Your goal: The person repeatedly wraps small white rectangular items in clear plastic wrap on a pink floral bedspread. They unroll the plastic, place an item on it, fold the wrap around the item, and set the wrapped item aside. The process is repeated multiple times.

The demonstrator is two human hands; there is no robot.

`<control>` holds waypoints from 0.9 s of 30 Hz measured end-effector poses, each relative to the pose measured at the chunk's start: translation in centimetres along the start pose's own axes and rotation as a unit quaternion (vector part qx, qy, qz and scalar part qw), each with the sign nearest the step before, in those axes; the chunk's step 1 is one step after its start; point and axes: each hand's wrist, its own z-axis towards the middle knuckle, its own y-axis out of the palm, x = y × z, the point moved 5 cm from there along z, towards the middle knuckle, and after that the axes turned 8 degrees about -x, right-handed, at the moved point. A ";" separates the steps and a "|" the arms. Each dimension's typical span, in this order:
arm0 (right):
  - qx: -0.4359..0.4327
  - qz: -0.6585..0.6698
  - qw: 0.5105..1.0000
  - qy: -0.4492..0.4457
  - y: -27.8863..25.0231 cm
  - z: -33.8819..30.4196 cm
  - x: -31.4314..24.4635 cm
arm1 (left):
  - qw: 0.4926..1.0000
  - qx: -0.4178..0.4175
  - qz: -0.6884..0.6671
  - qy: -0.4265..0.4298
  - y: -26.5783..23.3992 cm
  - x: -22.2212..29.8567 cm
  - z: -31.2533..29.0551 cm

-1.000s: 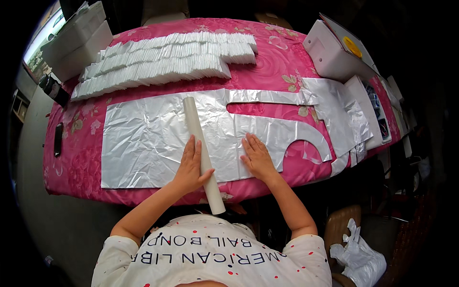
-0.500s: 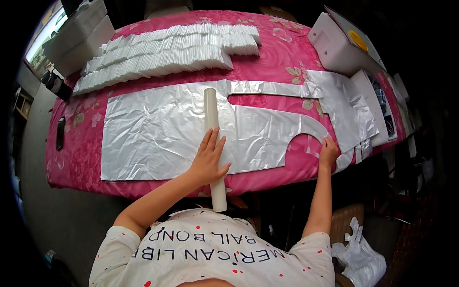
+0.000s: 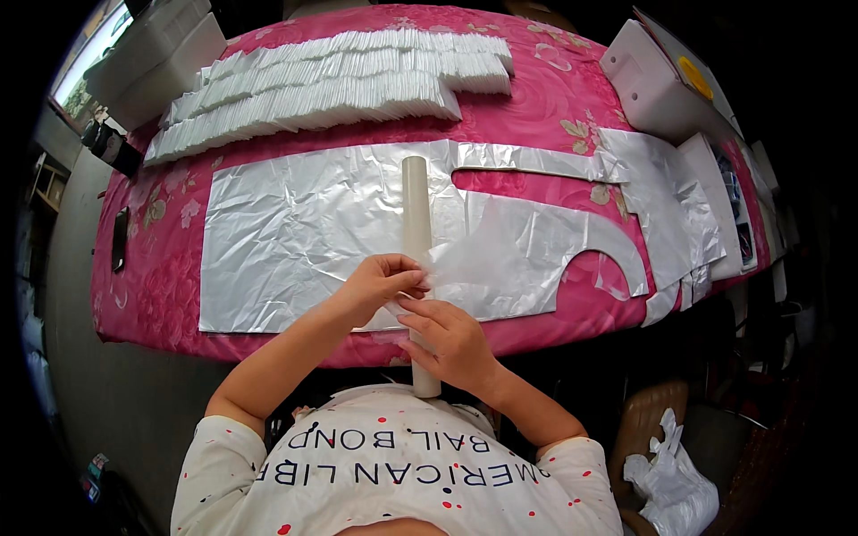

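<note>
A stack of silvery-white plastic aprons (image 3: 295,241), with a neck loop and a curved cut-out at its right end, is spread on the table. Across its middle lies a long pale tube (image 3: 416,205). My left hand (image 3: 386,284) is closed in a pinch on a thin, translucent plastic sheet (image 3: 487,255) raised over the stack. Just to the right and nearer to me, my right hand (image 3: 454,339) also has its fingers closed on the sheet, over the tube. The sheet's edge between my fingers is partly hidden.
Rows of folded white packets (image 3: 313,94) stand at the back of the pink flowered tablecloth (image 3: 554,98). White foam boxes (image 3: 652,85) are at both far corners. A black phone (image 3: 120,239) and a dark bottle (image 3: 109,146) lie left. More silvery plastic (image 3: 661,205) is piled right.
My right hand has come from the apron's right end to the middle, bringing the thin sheet with it. My left hand has left the tube and now pinches the sheet.
</note>
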 end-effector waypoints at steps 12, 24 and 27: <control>-0.213 0.104 0.852 0.467 4.2 -6.8 2.5 | 0.963 0.261 0.059 -0.035 -20.4 0.5 -15.0; -0.202 0.114 0.834 0.501 1.2 -8.9 4.2 | 0.713 0.363 0.596 0.066 -17.4 6.1 -11.8; -0.225 0.104 0.825 0.508 1.1 -8.6 4.2 | 0.632 0.321 0.671 0.215 -10.3 7.3 -9.0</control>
